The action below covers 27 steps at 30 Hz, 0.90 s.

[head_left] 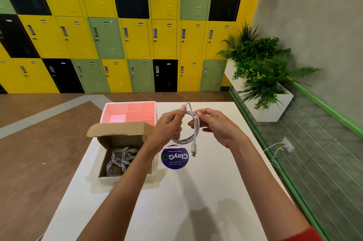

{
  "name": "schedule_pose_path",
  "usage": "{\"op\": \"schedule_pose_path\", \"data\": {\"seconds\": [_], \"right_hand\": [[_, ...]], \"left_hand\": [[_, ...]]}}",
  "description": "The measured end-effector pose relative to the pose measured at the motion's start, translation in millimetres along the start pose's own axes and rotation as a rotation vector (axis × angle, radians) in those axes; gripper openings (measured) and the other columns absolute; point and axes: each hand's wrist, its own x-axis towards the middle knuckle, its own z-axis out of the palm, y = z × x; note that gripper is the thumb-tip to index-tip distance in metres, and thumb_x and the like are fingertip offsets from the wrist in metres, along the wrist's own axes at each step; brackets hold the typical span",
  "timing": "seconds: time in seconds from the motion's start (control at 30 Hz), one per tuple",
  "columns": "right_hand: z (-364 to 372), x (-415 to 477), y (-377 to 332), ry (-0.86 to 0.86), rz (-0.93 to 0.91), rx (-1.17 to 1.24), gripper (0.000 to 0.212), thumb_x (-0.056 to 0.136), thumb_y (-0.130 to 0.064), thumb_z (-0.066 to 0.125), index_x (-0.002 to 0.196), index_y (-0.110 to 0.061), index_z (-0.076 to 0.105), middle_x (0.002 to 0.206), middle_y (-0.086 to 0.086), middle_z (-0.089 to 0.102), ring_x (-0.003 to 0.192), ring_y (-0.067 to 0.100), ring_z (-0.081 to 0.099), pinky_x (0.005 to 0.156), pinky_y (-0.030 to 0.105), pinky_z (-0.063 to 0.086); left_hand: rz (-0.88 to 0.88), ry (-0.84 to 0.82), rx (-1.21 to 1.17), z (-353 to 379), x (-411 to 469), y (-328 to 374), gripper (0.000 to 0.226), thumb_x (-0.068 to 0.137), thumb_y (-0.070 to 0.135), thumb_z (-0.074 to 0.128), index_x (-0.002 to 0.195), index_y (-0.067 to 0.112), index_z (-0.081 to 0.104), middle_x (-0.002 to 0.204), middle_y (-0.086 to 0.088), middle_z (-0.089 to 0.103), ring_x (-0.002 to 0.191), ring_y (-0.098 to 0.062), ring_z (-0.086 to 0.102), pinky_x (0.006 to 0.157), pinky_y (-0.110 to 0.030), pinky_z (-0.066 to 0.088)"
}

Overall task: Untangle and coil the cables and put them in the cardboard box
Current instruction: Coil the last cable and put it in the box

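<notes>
My left hand (169,125) pinches the upper end of a white cable (197,128) between thumb and fingers. My right hand (214,125), just beside it, curls its fingers round the cable's loop. The loop hangs between both hands above the bench (196,191), with a plug (193,151) dangling below them. Left of and below my left hand stands the open box (121,140), holding coiled cables (119,160). Beyond the left hand sits a pink tray (129,113); beneath both hands lies a round sticker (174,158).

White cable (194,123) — pink organiser (117,107)
</notes>
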Motion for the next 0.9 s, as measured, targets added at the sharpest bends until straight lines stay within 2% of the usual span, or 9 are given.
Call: {"op": "schedule_pose_path", "data": {"seconds": [0.1,0.2,0.27,0.4,0.5,0.6,0.67,0.73,0.9], "right_hand": [[2,-3,-1,-0.055,-0.019,-0.037,0.039,0.094,-0.044,0.051,0.112,-0.011,0.060,0.087,-0.003,0.067,0.089,0.012,0.059,0.083,0.026,0.044],[4,-7,-2,-0.124,-0.069,-0.115,0.034,0.089,-0.024,0.064,0.118,-0.006,0.059,0.093,0.001,0.066,0.082,0.005,0.062,0.062,0.006,0.045],[3,-7,-3,-0.115,-0.099,-0.220,0.029,0.088,-0.012,0.066,0.116,-0.007,0.061,0.099,0.006,0.069,0.084,0.007,0.064,0.063,0.010,0.047],[8,-5,-5,0.011,-0.151,-0.491,0.030,0.085,-0.010,0.070,0.114,-0.012,0.064,0.104,0.005,0.065,0.086,0.021,0.066,0.063,0.022,0.054],[17,-6,-10,0.245,-0.149,-0.525,0.044,0.079,-0.010,0.076,0.118,-0.012,0.056,0.110,0.004,0.046,0.080,0.021,0.062,0.058,0.021,0.051],[24,-8,-11,0.373,-0.183,-0.573,0.035,0.079,-0.008,0.075,0.099,-0.010,0.047,0.098,0.007,0.051,0.071,0.012,0.052,0.051,0.014,0.039],[29,-13,-11,0.382,-0.212,-0.637,0.030,0.083,-0.006,0.072,0.095,-0.010,0.044,0.091,0.009,0.057,0.064,0.009,0.050,0.049,0.014,0.036],[34,-18,-13,0.393,-0.192,-0.695,0.028,0.084,-0.010,0.071,0.101,-0.009,0.048,0.093,0.010,0.061,0.075,0.018,0.057,0.057,0.023,0.039],[39,-21,-17,0.214,-0.134,-0.739,0.028,0.092,-0.019,0.062,0.117,-0.007,0.063,0.109,0.010,0.067,0.094,0.022,0.061,0.072,0.031,0.045]], "left_hand": [[0.020,0.011,0.062,0,2,-2,0.032,0.097,0.037,0.042,0.074,0.029,0.063,0.049,0.009,0.026,0.041,-0.005,0.026,0.041,-0.019,0.025],[0.034,0.035,0.114,0,4,-4,0.034,0.100,0.033,0.041,0.074,0.024,0.061,0.044,0.013,0.032,0.038,-0.003,0.031,0.040,-0.015,0.029],[0.037,0.056,0.111,-1,4,-5,0.037,0.100,0.033,0.042,0.067,0.030,0.058,0.044,0.015,0.032,0.037,-0.003,0.031,0.040,-0.015,0.029],[0.023,0.101,0.130,0,5,-10,0.032,0.099,0.035,0.043,0.072,0.025,0.055,0.043,0.013,0.030,0.036,-0.004,0.032,0.041,-0.016,0.028],[0.018,0.158,0.115,0,7,-12,0.032,0.099,0.036,0.044,0.071,0.021,0.052,0.044,0.013,0.028,0.037,-0.004,0.030,0.041,-0.017,0.028],[0.027,0.194,0.103,1,10,-14,0.038,0.098,0.036,0.045,0.076,0.006,0.049,0.043,0.013,0.027,0.037,-0.004,0.029,0.039,-0.016,0.029],[0.034,0.222,0.107,3,12,-15,0.043,0.098,0.037,0.045,0.084,-0.004,0.052,0.044,0.013,0.027,0.038,-0.004,0.029,0.039,-0.016,0.029],[0.037,0.266,0.109,2,13,-17,0.045,0.098,0.037,0.045,0.093,-0.006,0.056,0.043,0.013,0.028,0.038,-0.004,0.029,0.039,-0.017,0.030],[0.036,0.278,0.097,-3,12,-18,0.032,0.099,0.037,0.043,0.080,0.016,0.057,0.043,0.013,0.032,0.038,-0.004,0.033,0.040,-0.016,0.031]]}}
